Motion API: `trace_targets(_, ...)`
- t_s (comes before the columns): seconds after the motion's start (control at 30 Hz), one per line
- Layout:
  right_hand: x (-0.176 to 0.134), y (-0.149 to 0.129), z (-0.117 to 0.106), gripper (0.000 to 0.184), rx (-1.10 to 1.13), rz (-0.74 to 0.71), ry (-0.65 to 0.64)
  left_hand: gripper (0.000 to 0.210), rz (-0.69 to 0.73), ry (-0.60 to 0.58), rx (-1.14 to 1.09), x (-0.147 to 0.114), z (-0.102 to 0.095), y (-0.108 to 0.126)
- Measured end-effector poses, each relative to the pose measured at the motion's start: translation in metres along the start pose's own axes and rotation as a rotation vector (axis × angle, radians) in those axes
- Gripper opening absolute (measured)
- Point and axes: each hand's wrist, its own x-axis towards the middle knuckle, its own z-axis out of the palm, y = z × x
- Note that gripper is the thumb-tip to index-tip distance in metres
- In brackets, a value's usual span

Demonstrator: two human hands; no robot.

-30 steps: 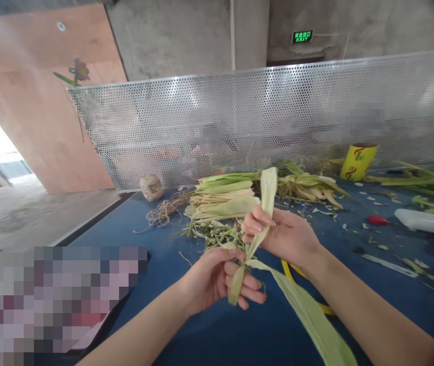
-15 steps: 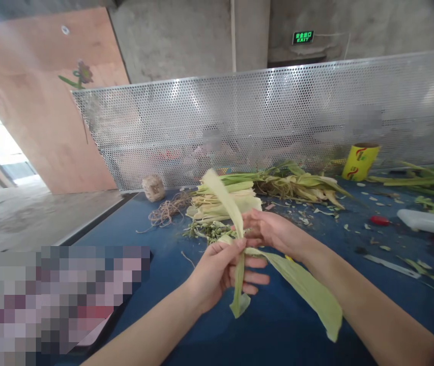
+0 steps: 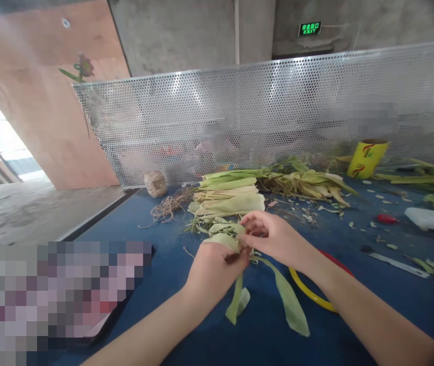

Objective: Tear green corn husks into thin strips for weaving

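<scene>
My left hand [image 3: 214, 272] is closed with its back toward me, gripping pale green corn husk strips. One husk strip [image 3: 291, 305] trails down to the right, while a shorter husk end [image 3: 236, 305] dangles below the fingers. A broad pale husk piece [image 3: 222, 240] shows just above the left knuckles. My right hand [image 3: 272, 234] meets the left at the crossing point, thumb and forefinger pinched on the husk there. The fingertips partly hide where the strips join. Behind the hands are small green leafy scraps [image 3: 199, 225] and a layered stack of husks [image 3: 230, 201].
Tangled twine [image 3: 169, 206] and a twine ball [image 3: 155, 184] lie back left. A yellow ring [image 3: 312, 297] and red ring [image 3: 337, 262] lie under my right forearm. Right are a blade-like strip [image 3: 398, 264], white tool [image 3: 432, 219] and yellow roll [image 3: 367, 158]. A perforated screen [image 3: 171, 122] stands behind.
The strip end that stood up above my hands no longer sticks up. My left hand has turned its back toward me and closed; my right fingers have come in to the crossing.
</scene>
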Motion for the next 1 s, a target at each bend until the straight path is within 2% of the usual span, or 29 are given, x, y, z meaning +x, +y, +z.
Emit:
trace_targets(0.1,-0.002,-0.001,0.000,0.024,-0.054,-0.016,0.046,0.036,0.037,0.036,0.093,-0.001,0.000,-0.001)
trace_targets(0.23,-0.004,-0.005,-0.003,0.028,-0.041,-0.001,0.119,0.036,-0.052,0.007,0.093,0.000,-0.001,-0.001)
trace_targets(0.3,-0.002,-0.005,-0.003,0.024,0.061,0.026,0.106,0.034,-0.131,-0.056,-0.016,0.001,0.000,0.001)
trace_targets(0.47,0.004,-0.003,-0.001,0.020,0.362,0.052,0.077,0.029,-0.417,-0.209,-0.513,0.003,0.006,0.005)
trace_targets(0.6,0.009,-0.003,0.001,0.014,0.443,0.062,0.102,0.026,-0.456,-0.308,-0.685,0.005,0.008,0.002)
trace_targets(0.7,0.012,-0.001,0.000,0.010,0.444,0.127,0.153,0.028,-0.457,-0.384,-0.719,0.006,0.009,0.001)
trace_targets(0.77,0.014,0.002,-0.001,0.014,0.467,0.152,0.186,0.031,-0.458,-0.413,-0.715,0.005,0.010,0.002)
trace_targets(0.9,0.019,0.011,-0.004,0.023,0.460,0.139,0.213,0.031,-0.506,-0.395,-0.735,0.004,0.012,0.006)
trace_targets(1.0,0.021,0.016,-0.006,0.030,0.415,0.119,0.238,0.026,-0.529,-0.335,-0.777,0.005,0.011,0.013)
